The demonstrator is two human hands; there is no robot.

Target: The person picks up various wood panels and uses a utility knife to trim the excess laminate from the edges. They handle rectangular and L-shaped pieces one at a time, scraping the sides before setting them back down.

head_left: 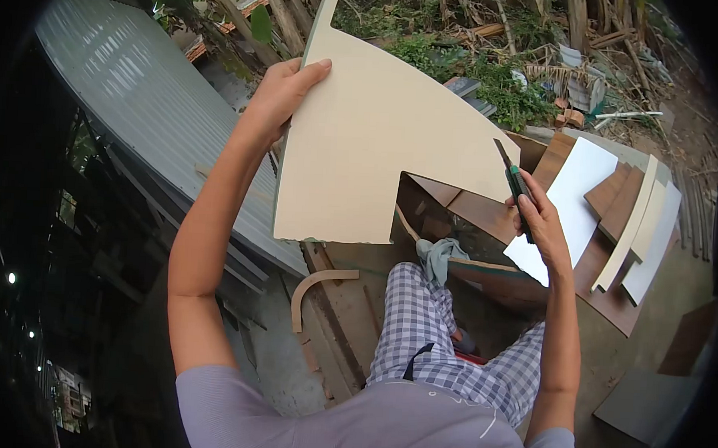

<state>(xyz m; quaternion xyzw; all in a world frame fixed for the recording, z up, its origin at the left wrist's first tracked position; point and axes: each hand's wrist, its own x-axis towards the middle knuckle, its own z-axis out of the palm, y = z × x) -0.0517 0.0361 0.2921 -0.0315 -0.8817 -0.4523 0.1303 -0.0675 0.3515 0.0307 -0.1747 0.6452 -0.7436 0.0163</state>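
My left hand point(288, 93) grips the upper left edge of a cream-coloured board point(351, 127), thumb on its face and fingers behind. The board is held up tilted, with a notch cut into its lower right and a curved upper edge. In my right hand point(542, 224) is a utility knife point(517, 187) with a green and black handle, its blade pointing up and overlapping the board's right end in this view. A grey-blue cloth point(440, 258) hangs over the edge of a brown wooden panel below the board.
White and brown panel offcuts point(573, 193) lie stacked at the right, with a curved cream strip point(631, 224) on them. Corrugated metal sheeting point(140, 94) slopes along the left. A curved wooden piece point(316, 290) lies near my legs. Plants point(504, 102) and debris fill the back.
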